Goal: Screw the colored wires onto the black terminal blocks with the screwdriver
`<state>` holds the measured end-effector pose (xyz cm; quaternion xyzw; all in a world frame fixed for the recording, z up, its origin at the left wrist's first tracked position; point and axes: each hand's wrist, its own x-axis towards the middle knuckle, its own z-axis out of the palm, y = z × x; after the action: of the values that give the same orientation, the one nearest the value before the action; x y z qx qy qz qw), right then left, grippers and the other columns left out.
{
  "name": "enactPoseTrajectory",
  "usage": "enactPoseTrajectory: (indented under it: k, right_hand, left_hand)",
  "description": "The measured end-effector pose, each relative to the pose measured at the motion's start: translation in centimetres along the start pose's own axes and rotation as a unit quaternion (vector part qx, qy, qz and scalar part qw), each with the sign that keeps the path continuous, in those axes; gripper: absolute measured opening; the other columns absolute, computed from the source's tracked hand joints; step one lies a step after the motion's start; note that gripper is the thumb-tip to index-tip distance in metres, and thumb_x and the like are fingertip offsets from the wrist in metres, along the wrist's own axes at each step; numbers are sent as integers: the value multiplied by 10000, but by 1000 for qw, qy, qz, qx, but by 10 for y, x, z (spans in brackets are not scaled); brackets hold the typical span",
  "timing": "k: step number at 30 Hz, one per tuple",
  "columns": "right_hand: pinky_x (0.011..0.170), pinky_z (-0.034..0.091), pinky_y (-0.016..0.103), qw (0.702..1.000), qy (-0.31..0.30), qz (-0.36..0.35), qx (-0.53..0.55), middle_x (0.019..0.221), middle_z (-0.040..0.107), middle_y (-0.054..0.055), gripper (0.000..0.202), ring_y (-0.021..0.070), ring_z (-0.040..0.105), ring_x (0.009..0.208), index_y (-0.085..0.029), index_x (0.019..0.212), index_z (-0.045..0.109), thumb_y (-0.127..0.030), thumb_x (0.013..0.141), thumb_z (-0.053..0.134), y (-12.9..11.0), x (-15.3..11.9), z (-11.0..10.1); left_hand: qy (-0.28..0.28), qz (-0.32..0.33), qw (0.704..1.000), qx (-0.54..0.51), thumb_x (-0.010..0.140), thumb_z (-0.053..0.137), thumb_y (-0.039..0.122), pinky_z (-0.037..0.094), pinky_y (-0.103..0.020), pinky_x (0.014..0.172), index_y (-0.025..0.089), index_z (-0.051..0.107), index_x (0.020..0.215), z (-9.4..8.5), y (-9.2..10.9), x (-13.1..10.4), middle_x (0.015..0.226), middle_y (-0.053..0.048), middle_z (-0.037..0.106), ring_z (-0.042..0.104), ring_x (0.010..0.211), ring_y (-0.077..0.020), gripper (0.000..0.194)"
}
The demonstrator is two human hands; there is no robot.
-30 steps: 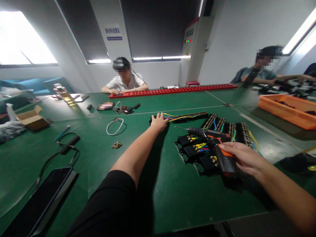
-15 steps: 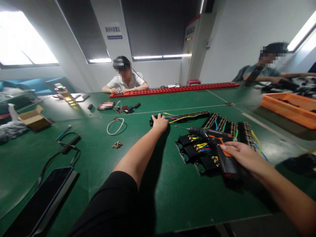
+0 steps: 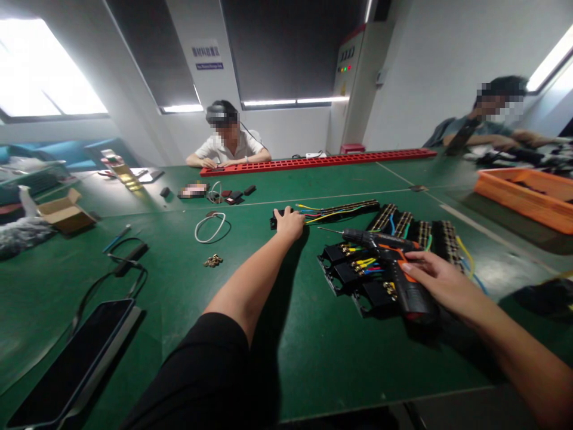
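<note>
My left hand (image 3: 290, 224) reaches out across the table, its fingers curled over the near end of a black wired terminal block (image 3: 274, 222). Coloured wires and a long strip of brass terminals (image 3: 353, 207) run rightward from that block. In my right hand (image 3: 436, 278) is a black-and-orange cordless drill (image 3: 414, 295), its long thin bit pointing left toward the left hand. The bit's tip is apart from the block. Under and behind the drill lie several similar black terminal blocks (image 3: 349, 278) with yellow, blue and red wires, partly hidden by it.
Small brass screws (image 3: 213, 260) lie in a pile left of my arm, near a white cable loop (image 3: 210, 228). A phone (image 3: 74, 361) with a cable sits at near left. An orange crate (image 3: 523, 206) stands at right. Two people (image 3: 230, 140) sit across the green table.
The view has shifted very slightly. Both hands stay where they were, with the drill and the terminal block still held. The person at right has moved their arms.
</note>
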<state>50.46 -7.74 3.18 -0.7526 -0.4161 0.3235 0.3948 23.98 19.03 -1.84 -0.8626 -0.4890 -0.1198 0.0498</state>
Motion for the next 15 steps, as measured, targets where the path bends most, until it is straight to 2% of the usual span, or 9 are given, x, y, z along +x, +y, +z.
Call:
enactPoseTrajectory:
  k: [6, 11, 15]
  right_hand:
    - [1004, 527, 450, 989, 39, -75, -118, 1219, 672, 133, 655, 270, 666, 1056, -168, 1279, 577, -578, 771, 630, 12, 5, -3]
    - [1043, 514, 438, 983, 51, -83, -154, 1302, 628, 161, 740, 287, 633, 1162, -143, 1317, 549, -625, 756, 560, 4, -3, -3]
    - [1013, 542, 424, 979, 73, -95, -163, 1288, 630, 156, 775, 280, 634, 1154, -141, 1323, 556, -628, 719, 563, 0, -6, -1]
  left_hand:
    - [6, -13, 1000, -1, 976, 447, 215, 171, -802, 1109, 249, 731, 1097, 0, 2, -7, 1230, -109, 683, 399, 1284, -344, 310]
    - [11, -28, 1000, 0, 962, 455, 205, 178, -809, 1100, 247, 743, 1074, -5, 3, -20, 1200, -115, 692, 411, 1275, -346, 312]
    - [19, -42, 999, 2, 953, 462, 201, 176, -820, 1093, 256, 755, 1046, -10, 2, -41, 1161, -116, 703, 425, 1265, -350, 313]
